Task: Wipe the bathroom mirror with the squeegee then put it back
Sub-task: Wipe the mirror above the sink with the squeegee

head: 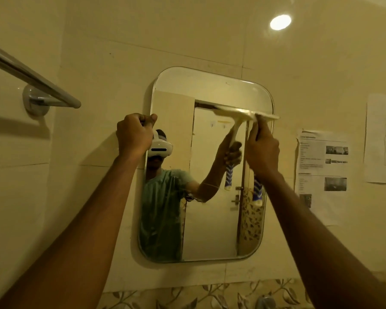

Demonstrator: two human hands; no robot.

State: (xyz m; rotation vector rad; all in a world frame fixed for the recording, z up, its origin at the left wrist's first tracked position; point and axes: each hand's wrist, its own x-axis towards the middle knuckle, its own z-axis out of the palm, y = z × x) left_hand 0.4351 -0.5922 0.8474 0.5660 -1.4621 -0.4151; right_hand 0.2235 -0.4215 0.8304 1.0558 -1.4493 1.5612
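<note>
The rounded bathroom mirror (210, 219) hangs on the tiled wall straight ahead. My right hand (262, 150) grips the squeegee by its handle, whose blue-and-white end (257, 194) sticks out below my wrist. The squeegee's pale blade (266, 115) lies across the upper right part of the glass, against the mirror. My left hand (135, 136) is curled round the mirror's upper left edge, thumb on top. The mirror reflects a person in a green shirt and the squeegee.
A chrome towel rail (31, 79) juts out from the wall at the upper left. Printed paper sheets (323, 166) are stuck on the wall right of the mirror. A leaf-patterned tile band (187, 295) runs below. A round ceiling light (280, 22) glows above.
</note>
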